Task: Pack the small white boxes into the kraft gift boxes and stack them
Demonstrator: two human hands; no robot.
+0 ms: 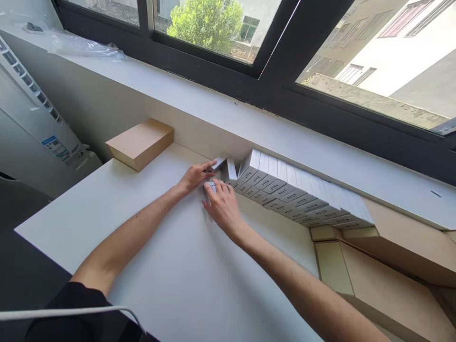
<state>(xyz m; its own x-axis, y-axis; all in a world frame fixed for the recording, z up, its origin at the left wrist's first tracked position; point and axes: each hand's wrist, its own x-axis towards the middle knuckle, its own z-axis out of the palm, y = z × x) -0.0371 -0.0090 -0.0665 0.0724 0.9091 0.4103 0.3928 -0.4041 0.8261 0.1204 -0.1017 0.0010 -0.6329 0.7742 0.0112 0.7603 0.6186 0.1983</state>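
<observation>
Small white boxes with dark print stand in a long stacked row (285, 183) against the wall under the window sill. At the left end of this row one white box (231, 169) leans at a tilt. My left hand (194, 176) has its fingers closed round a small box (218, 164) just beyond that end. Close by, my right hand (223, 204) grips another small white box (210, 187) from above, near the table surface. The fingers partly cover both boxes.
A closed tan cardboard box (142, 140) sits at the table's back left. Larger brown cartons (388, 275) are piled at the right. Clear plastic wrapping (85, 46) lies on the sill (199, 95). A white appliance (32, 114) stands left of the white table (156, 270).
</observation>
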